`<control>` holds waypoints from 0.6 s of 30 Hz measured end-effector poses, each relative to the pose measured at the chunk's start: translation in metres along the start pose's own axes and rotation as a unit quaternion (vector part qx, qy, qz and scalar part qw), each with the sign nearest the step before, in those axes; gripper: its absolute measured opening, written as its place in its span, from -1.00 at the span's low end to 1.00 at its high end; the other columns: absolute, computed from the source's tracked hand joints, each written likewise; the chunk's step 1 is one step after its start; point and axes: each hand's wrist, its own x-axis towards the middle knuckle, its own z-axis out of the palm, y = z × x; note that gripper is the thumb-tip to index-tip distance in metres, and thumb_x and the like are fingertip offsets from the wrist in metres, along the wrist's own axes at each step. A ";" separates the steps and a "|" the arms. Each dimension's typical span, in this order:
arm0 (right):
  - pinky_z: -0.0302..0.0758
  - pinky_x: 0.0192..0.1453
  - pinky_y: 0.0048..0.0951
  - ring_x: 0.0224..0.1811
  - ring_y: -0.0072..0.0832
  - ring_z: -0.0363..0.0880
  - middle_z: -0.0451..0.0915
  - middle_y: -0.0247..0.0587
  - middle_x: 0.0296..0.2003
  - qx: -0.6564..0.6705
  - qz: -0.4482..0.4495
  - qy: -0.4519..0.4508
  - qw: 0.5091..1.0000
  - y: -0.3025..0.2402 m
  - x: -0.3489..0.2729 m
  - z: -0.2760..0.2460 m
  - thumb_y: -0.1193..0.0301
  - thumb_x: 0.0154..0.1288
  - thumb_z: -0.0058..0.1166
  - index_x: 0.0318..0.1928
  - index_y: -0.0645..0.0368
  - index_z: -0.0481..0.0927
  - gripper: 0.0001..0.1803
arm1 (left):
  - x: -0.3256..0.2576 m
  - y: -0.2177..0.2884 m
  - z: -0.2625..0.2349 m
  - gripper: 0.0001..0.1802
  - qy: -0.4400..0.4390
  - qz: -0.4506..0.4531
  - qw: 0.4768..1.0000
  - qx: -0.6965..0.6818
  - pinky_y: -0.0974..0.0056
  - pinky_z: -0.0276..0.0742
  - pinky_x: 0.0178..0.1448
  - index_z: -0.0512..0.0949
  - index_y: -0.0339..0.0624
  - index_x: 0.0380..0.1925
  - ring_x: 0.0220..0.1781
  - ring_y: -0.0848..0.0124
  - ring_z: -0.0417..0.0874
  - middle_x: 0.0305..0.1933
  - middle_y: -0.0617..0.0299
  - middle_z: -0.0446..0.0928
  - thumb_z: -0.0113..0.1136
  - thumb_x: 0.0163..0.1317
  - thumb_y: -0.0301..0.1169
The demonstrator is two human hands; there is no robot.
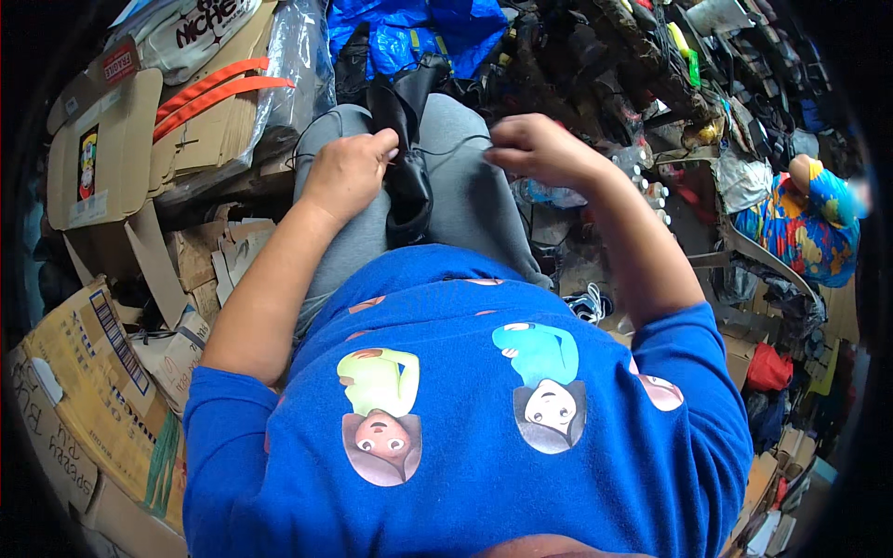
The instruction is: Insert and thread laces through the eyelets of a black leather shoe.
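A black leather boot [407, 191] lies across my lap between my thighs, its shaft toward my knees. My left hand [352, 172] is closed in a pinch against the boot's left side; what its fingertips hold is hidden. To the right, my right hand [544, 151] is raised over my right thigh, its fingers pinched on a thin dark cord [456, 149]. That cord runs from the boot across my thigh to the right fingers. A second length of dark line curves over my left knee beside the left hand.
Cardboard boxes [102, 149] and orange-red strips [209, 88] are stacked at left. A blue plastic sheet [409, 42] lies ahead. Cluttered dark goods fill the far right. Another person in a colourful patterned top [800, 228] sits at right. A sneaker [591, 302] lies by my right side.
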 end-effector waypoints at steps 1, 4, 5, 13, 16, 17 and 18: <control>0.38 -0.38 -0.43 -0.49 -0.55 0.47 0.54 -0.31 -0.56 0.051 0.080 -0.001 0.995 0.006 -0.008 -0.009 0.26 0.31 0.08 -0.39 0.24 0.57 -0.72 | 0.000 0.001 -0.002 -0.87 -0.004 0.010 1.000 -0.013 -0.04 0.46 -0.25 0.47 -0.12 -0.36 -0.31 -0.03 0.59 -0.42 -0.02 0.57 0.04 0.26 -0.33; 0.40 -0.21 -0.58 -0.34 -0.72 0.40 0.47 -0.52 -0.42 0.138 0.101 0.066 0.983 -0.002 -0.022 -0.017 0.37 0.38 0.00 -0.13 0.20 0.56 -0.82 | -0.001 0.004 -0.009 -0.86 -0.025 0.002 0.998 -0.057 0.00 0.46 -0.23 0.48 -0.15 -0.35 -0.29 -0.02 0.59 -0.39 -0.04 0.57 0.06 0.24 -0.33; 0.40 -0.21 -0.58 -0.34 -0.72 0.40 0.47 -0.52 -0.42 0.137 0.102 0.067 0.983 -0.002 -0.019 -0.013 0.37 0.38 0.00 -0.13 0.20 0.56 -0.82 | 0.000 0.006 -0.015 -0.85 -0.039 -0.007 0.995 -0.088 0.02 0.47 -0.22 0.49 -0.17 -0.33 -0.28 -0.01 0.59 -0.37 -0.05 0.57 0.08 0.23 -0.33; 0.44 -0.11 -0.35 -0.27 -0.43 0.51 0.50 -0.10 -0.41 -0.102 -0.111 0.093 0.984 0.001 0.027 0.041 0.33 0.17 0.16 -0.26 0.29 0.51 -0.74 | -0.025 -0.032 -0.060 -0.76 -0.043 -0.030 0.997 -0.058 0.22 0.49 -0.11 0.55 -0.26 -0.21 -0.24 0.21 0.62 -0.28 0.02 0.58 0.22 0.07 -0.52; 0.48 -0.22 -0.29 -0.38 -0.20 0.58 0.59 -0.06 -0.46 -0.010 0.084 0.324 0.942 0.027 0.032 0.037 0.19 0.20 0.15 -0.35 0.23 0.58 -0.69 | -0.036 -0.063 -0.060 -0.82 0.061 -0.145 0.985 -0.070 0.24 0.51 -0.13 0.56 -0.31 -0.24 -0.20 0.25 0.63 -0.25 0.05 0.60 0.14 0.23 -0.42; 0.47 -0.28 -0.36 -0.43 -0.30 0.56 0.60 -0.16 -0.47 0.121 0.093 0.376 0.914 0.035 0.038 0.034 0.19 0.30 0.07 -0.36 0.23 0.59 -0.68 | -0.035 -0.064 -0.061 -0.77 0.108 -0.206 0.938 -0.258 0.22 0.49 -0.06 0.57 -0.30 -0.25 -0.17 0.24 0.63 -0.26 0.06 0.60 0.05 0.31 -0.35; 0.48 -0.24 -0.36 -0.39 -0.31 0.57 0.61 -0.17 -0.43 0.273 0.099 0.383 0.877 0.041 0.037 0.036 0.17 0.36 0.01 -0.31 0.21 0.58 -0.66 | -0.035 -0.063 -0.061 -0.69 0.151 -0.256 0.850 -0.435 0.21 0.47 0.00 0.57 -0.30 -0.26 -0.13 0.23 0.63 -0.26 0.08 0.60 -0.03 0.39 -0.27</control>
